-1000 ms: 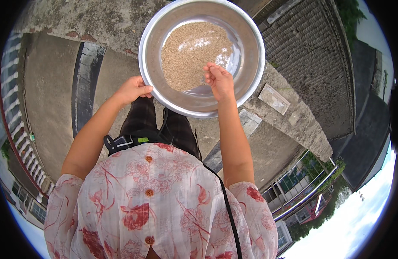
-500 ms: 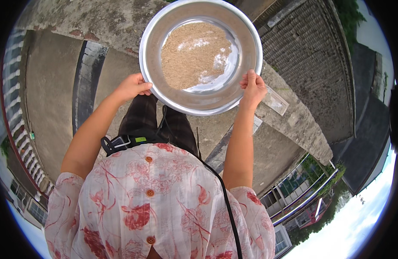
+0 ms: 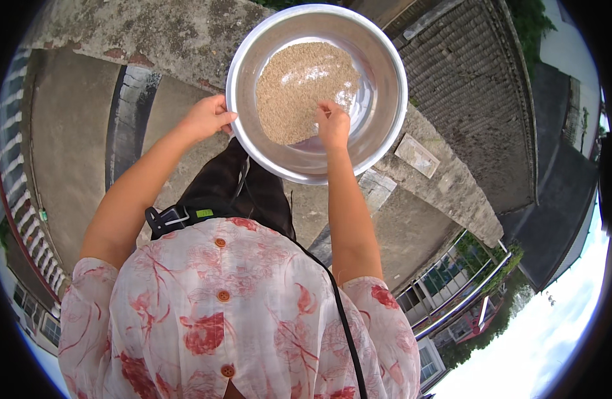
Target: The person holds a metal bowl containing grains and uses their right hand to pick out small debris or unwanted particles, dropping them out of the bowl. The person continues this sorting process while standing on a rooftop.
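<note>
A wide round metal basin (image 3: 386, 83) with a pale rim is in front of me, at the top of the view. Light brown grain (image 3: 289, 96) covers much of its bottom, leaving bare shiny metal at the right side. My left hand (image 3: 209, 118) is closed on the basin's left rim, thumb on top and the other fingers partly hidden. Inside the basin, my right hand (image 3: 334, 125) is over the near right part of the grain, its fingers bunched together. Whether anything is between those fingertips is hidden. What supports the basin's underside does not show.
A rough concrete ledge (image 3: 166, 33) runs behind and beneath the basin. Beyond it at right lies a tiled roof (image 3: 465, 93). A small rectangular slab (image 3: 417, 155) lies on the ledge. White balusters (image 3: 17, 159) line the far left, and a metal railing (image 3: 462, 292) stands at lower right.
My right hand has left the basin's right rim and moved left, in over the grain. The left hand still grips the rim. In view, the basin has shifted slightly right and down.
</note>
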`<action>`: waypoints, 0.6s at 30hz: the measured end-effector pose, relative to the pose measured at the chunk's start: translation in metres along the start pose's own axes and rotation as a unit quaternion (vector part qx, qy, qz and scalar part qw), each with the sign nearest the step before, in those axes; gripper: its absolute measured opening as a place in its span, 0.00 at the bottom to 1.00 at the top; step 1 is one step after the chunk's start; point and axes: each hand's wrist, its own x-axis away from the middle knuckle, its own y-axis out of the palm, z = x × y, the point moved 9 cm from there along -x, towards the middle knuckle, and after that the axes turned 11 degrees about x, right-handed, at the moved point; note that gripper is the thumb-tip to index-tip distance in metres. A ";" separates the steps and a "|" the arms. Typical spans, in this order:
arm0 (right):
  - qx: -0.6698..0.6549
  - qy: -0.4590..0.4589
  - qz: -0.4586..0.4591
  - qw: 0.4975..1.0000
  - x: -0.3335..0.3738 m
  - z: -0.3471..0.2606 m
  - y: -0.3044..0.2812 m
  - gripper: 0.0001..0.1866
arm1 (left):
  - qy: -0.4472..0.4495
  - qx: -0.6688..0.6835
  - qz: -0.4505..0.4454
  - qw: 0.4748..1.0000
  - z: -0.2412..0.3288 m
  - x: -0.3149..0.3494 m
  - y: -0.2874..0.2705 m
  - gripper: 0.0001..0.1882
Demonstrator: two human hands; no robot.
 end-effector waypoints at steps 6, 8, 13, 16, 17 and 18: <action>0.054 -0.028 0.036 0.997 -0.009 -0.008 0.030 0.06 | 0.007 -0.037 0.004 0.999 -0.002 0.000 -0.006 0.08; 0.062 -0.012 0.032 0.998 -0.011 -0.005 0.033 0.06 | 0.019 -0.028 -0.002 0.999 -0.004 -0.002 -0.006 0.08; 0.117 -0.003 0.033 0.993 -0.013 -0.013 0.034 0.05 | 0.039 -0.009 -0.019 0.999 -0.006 -0.004 -0.007 0.08; 0.163 -0.004 0.035 0.986 -0.012 -0.024 0.028 0.04 | 0.029 -0.033 -0.018 0.999 -0.005 -0.004 -0.007 0.08; 0.179 -0.008 0.036 0.983 -0.012 -0.026 0.027 0.04 | 0.032 -0.033 -0.019 0.999 -0.004 -0.004 -0.007 0.08; 0.156 -0.011 0.049 0.987 -0.012 -0.024 0.026 0.04 | 0.035 -0.033 -0.021 0.999 -0.003 -0.004 -0.006 0.08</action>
